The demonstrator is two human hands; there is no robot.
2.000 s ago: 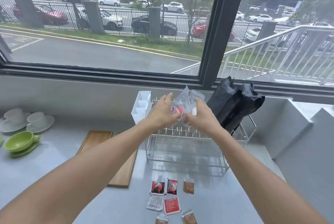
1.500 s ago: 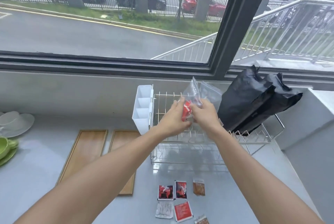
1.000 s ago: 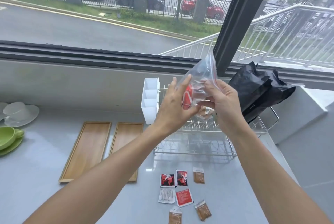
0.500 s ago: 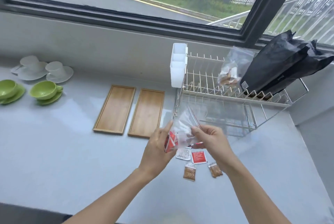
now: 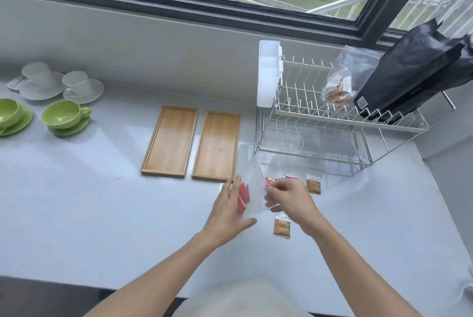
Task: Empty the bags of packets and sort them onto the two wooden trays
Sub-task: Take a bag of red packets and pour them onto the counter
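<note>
Since two seconds ago the clear bag (image 5: 252, 188) has come down from in front of the dish rack (image 5: 317, 135) to just above the desk (image 5: 76, 201), near the loose packets. The left hand (image 5: 229, 208) is lying flat and spread against the bag's left side, where the red packets (image 5: 243, 196) are showing through the plastic, thumb hooked under its lower edge. The right hand (image 5: 288, 197) is pinching the bag's upper edge between thumb and fingertips, apparently working the mouth open.

A second clear bag (image 5: 343, 81) holding brown packets is leaning in the rack's upper tier beside the black bags (image 5: 414, 71). The two wooden trays (image 5: 189, 142) are lying side by side, both bare, just beyond the hands.

The step in hand looks like opening and tipping out this bag. To do it well, the person should be pulling the two lips apart evenly, then turning the mouth downward low over the desk, so the red packets are sliding out beside the brown packet (image 5: 281, 225) already lying there, not scattering. Keeping the left palm cupped under the load should be steadying the slippery film.
</note>
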